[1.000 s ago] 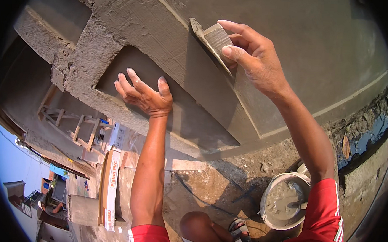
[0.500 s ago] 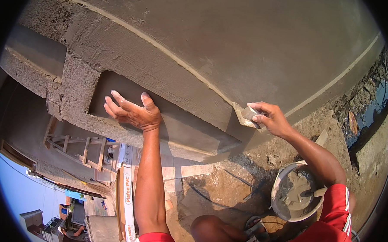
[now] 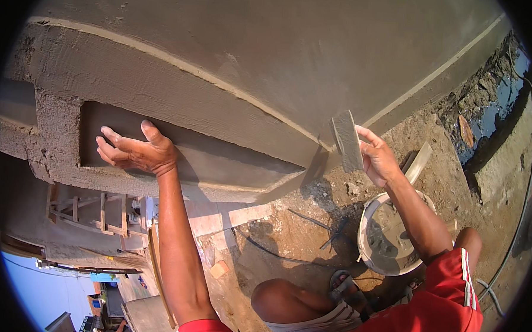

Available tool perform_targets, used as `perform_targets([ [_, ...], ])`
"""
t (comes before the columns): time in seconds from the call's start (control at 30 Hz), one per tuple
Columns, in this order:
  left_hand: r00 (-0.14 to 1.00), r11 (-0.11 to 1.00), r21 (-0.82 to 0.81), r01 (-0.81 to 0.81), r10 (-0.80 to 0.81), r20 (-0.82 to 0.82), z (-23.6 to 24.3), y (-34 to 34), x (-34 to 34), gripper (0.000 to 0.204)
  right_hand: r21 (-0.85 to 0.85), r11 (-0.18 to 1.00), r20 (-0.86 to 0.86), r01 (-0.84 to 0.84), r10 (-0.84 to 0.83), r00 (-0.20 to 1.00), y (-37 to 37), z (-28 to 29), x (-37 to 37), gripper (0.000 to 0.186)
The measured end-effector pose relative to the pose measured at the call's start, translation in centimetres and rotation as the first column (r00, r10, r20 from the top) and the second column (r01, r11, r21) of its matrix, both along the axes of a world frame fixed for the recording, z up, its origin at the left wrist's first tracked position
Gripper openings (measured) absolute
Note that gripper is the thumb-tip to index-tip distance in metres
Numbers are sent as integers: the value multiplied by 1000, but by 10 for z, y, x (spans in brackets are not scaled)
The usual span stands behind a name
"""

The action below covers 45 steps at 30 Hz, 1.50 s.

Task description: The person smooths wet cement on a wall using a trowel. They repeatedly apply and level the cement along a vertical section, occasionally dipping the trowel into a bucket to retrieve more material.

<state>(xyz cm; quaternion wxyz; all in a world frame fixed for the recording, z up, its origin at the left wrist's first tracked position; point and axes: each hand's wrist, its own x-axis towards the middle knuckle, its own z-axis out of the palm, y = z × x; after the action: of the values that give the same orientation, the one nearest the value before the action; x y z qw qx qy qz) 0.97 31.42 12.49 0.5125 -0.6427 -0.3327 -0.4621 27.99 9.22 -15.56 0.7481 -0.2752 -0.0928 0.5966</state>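
Observation:
My left hand (image 3: pixel 137 151) lies flat with fingers spread on the wet grey plaster of a recessed ledge (image 3: pixel 219 158) in the wall. My right hand (image 3: pixel 378 159) holds a small flat plastering float (image 3: pixel 346 140), coated in grey mortar, off the wall and above the ground. A raised plaster band (image 3: pixel 181 64) runs diagonally across the smooth grey wall (image 3: pixel 319 43) above the ledge. Below my right forearm stands a white bucket (image 3: pixel 369 242) smeared with mortar, a wooden stick (image 3: pixel 419 162) leaning at its far side.
My knee (image 3: pixel 275 300) and sandalled foot (image 3: pixel 347 288) rest on rubble-strewn earth. A dark cable (image 3: pixel 285 259) crosses the ground. A hose (image 3: pixel 515 236) curves at the right. A wooden ladder-like frame (image 3: pixel 98 212) and buildings lie far below at the left.
My right hand has come down off the wall with the float, moving right and toward the bucket. My left hand has stayed pressed on the ledge. The view has tilted downward.

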Motion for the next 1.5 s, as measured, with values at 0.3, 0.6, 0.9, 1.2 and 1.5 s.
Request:
perform_targets([
  [0.3,1000,1000,26,16,-15,-14,3,-1,0,81,-190,977,-230,94,-137,963,-10,-72,-51,37],
  [0.6,997,997,38,66,-64,-35,4,2,-2,80,-256,875,-228,410,-467,854,44,-77,-114,38],
  [0.9,995,996,17,92,-91,-31,4,2,-3,83,-240,788,-77,567,-597,798,77,-67,-131,28],
  [1.2,995,995,10,101,-100,-21,3,4,-4,82,-370,902,129,222,-187,974,50,-70,-198,27],
  [1.5,993,994,41,103,-100,-58,5,8,-5,79,-312,906,267,287,-207,941,-8,-68,-96,39],
])
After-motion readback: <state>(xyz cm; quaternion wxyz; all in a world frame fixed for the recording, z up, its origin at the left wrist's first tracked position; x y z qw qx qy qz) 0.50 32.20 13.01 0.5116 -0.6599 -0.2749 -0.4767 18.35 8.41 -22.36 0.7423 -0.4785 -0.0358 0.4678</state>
